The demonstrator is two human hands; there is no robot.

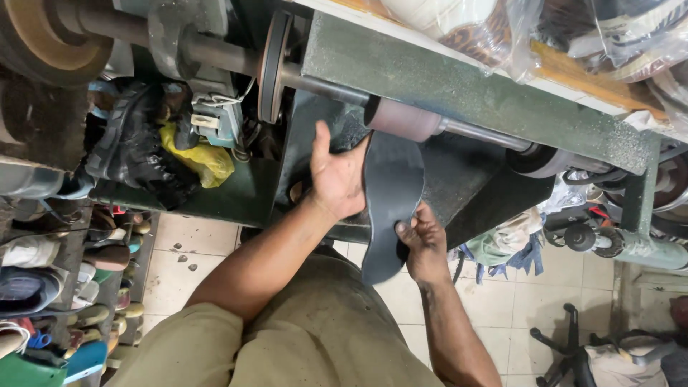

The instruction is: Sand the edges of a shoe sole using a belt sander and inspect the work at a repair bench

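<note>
Sole: dark grey shoe-shaped sheet, held upright between both hands, its upper end against the sanding drum.
Packages: clear plastic bags on the wooden shelf above and to the right of the hands, holding pale and dark goods; contents not clear.
Yellow bag: crumpled, well to the left of the left hand, beside a black treaded tyre-like piece.
Label: small white tag on the grey-blue motor box, up and left of the left hand; print too small to tell.
Left hand: raised, palm flat against the sole's left edge, thumb pointing up, fingers spread behind the sheet; grasping the sole.
Right hand: lower, fingers curled round the sole's right edge near its narrow waist; grasping the sole.
Forearms: both bare, reaching up from a lap in khaki trousers.
Sole surface: matt, smooth, rounded at both ends, narrower below the right hand.
Sanding drum: pinkish-brown cylinder on a long steel shaft, just above the left hand.
Grinding disc: thin, on the same shaft, up and left of the hands.
Machine frame: green, dusty, behind the hands.
Shoes: rows of mixed pairs, far to the left of the hands.
Floor: pale tiles, below the right hand.
</note>
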